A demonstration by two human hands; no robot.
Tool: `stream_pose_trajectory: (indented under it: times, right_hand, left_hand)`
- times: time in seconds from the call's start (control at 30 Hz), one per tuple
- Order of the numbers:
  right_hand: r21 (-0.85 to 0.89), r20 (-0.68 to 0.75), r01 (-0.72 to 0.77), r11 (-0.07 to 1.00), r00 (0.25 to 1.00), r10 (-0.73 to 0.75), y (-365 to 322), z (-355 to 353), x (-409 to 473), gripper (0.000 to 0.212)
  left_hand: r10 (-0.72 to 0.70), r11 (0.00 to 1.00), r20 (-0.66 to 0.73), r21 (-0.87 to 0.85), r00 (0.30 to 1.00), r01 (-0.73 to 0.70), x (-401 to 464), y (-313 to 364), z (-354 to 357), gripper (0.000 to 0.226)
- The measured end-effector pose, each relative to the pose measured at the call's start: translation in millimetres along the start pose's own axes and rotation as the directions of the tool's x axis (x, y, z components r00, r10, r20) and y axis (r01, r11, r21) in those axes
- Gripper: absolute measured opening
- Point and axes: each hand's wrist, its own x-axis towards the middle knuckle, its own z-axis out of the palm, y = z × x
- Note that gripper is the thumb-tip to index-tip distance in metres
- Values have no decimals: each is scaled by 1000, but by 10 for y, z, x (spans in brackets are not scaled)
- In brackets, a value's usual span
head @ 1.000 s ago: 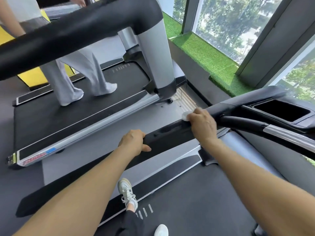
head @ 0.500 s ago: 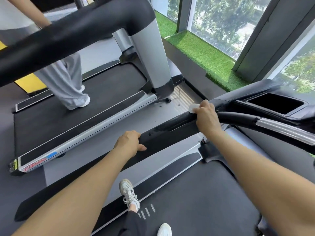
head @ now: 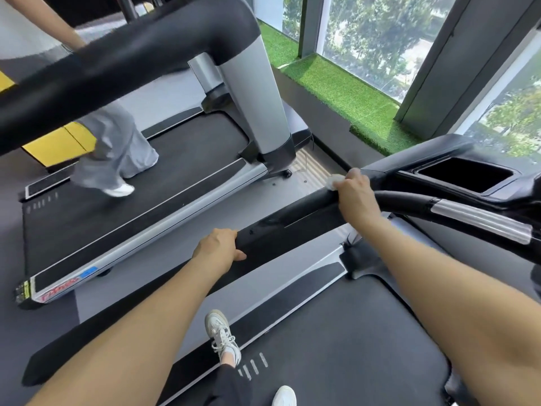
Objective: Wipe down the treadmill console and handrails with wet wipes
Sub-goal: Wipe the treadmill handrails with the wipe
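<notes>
White and crumpled, the wet wipe (head: 335, 180) is pinched under the curled fingers of the right hand (head: 355, 197) and pressed onto the far end of the black handrail (head: 292, 222), just where the rail meets the console (head: 433, 168). Only a small edge of the wipe is seen past the knuckles on the left. Nearer along the same rail, the left hand (head: 218, 249) is wrapped over the top edge, its thumb lying along the near face; nothing else is held in it. A bare stretch of rail is left between the two hands. A dark rectangular pocket (head: 465, 174) is sunk into the console to the right. Below the rail, a silver side strip (head: 263, 276) and the dark belt (head: 336, 347) are seen, with a white shoe (head: 222, 335) set on the strip's edge. A grey floor gap (head: 187, 221) separates this machine from the neighbouring treadmill (head: 131, 200) on the left, where another person's grey trousers (head: 117, 142) are seen.
</notes>
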Motion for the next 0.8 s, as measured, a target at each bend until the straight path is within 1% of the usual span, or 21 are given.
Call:
stream_pose_trajectory:
  times: [0.03, 0.1, 0.13, 0.23, 0.33, 0.4, 0.47, 0.53, 0.63, 0.7, 0.8]
  right_hand:
    - [25, -19, -44, 999, 999, 45, 22, -11, 21, 32]
    - [13, -57, -69, 998, 996, 69, -115, 29, -25, 34]
    - [6, -52, -35, 999, 998, 35, -246, 90, -102, 33]
    - [34, 41, 148, 988, 988, -150, -690, 327, -380, 34]
    - [22, 98, 262, 965, 960, -263, -769, 353, -420, 33]
    - [-10, 104, 246, 969, 964, -244, -587, 265, -295, 31]
    - [-38, 47, 138, 990, 990, -136, -285, 154, -114, 30]
    - [-49, -8, 35, 998, 999, -36, -26, 62, 27, 34]
    - [-25, -57, -58, 998, 997, 56, -37, 47, 64, 36]
    - [-26, -43, -35, 999, 999, 34, -265, 109, -43, 33]
    - [1, 45, 139, 990, 989, -139, -679, 307, -322, 30]
  left_hand:
    - [7, 1000, -1, 2, 1000, -7, 12, -11, 9, 37]
    - [7, 1000, -3, 4, 1000, -7, 29, -20, 23, 36]
    - [0, 1000, -3, 5, 1000, 0, 29, -14, 19, 36]
    - [-11, 1000, 5, 12, 1000, 11, 12, 5, -4, 36]
    - [1, 1000, -13, 18, 1000, -1, -10, 16, -7, 36]
    - [0, 1000, -17, 12, 1000, 0, -10, 1, 4, 36]
    - [3, 1000, -19, 4, 1000, -2, 2, -10, 9, 35]
    - [10, 1000, -15, 3, 1000, -10, 14, -13, 9, 35]
    - [26, 1000, -12, 11, 1000, -26, 17, -17, 1, 35]
    - [33, 999, -16, 14, 999, -32, 12, -15, -5, 35]
    - [47, 999, -14, 24, 999, -47, -5, -8, -27, 32]
